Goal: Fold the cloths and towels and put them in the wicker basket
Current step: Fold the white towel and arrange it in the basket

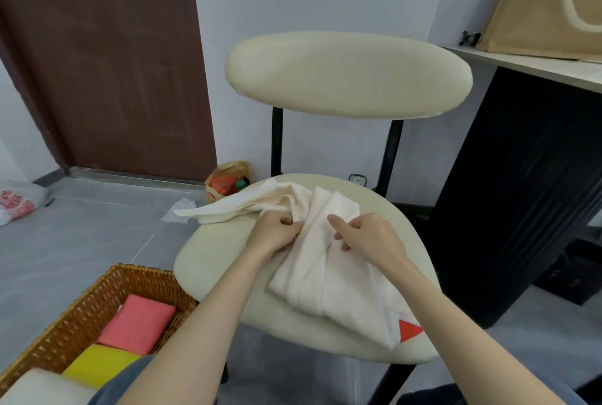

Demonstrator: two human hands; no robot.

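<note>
A cream towel (319, 274) lies bunched across the seat of a cream chair (208, 258), one end trailing off the seat's left edge. My left hand (272, 233) pinches a fold near the towel's middle. My right hand (368, 236) grips the cloth just to the right of it. A red patch (408, 329) shows at the towel's near corner. The wicker basket (107, 287) stands on the floor at the lower left and holds a folded pink cloth (138, 323), a yellow one (97, 364) and a white one (42, 388).
The chair's padded backrest (348, 73) rises behind the seat. A black desk panel (521, 192) stands to the right. On the grey tiled floor lie a paper bag (228, 181), a white tissue (182, 209) and a plastic bag (18, 202). A brown door (104, 62) is behind.
</note>
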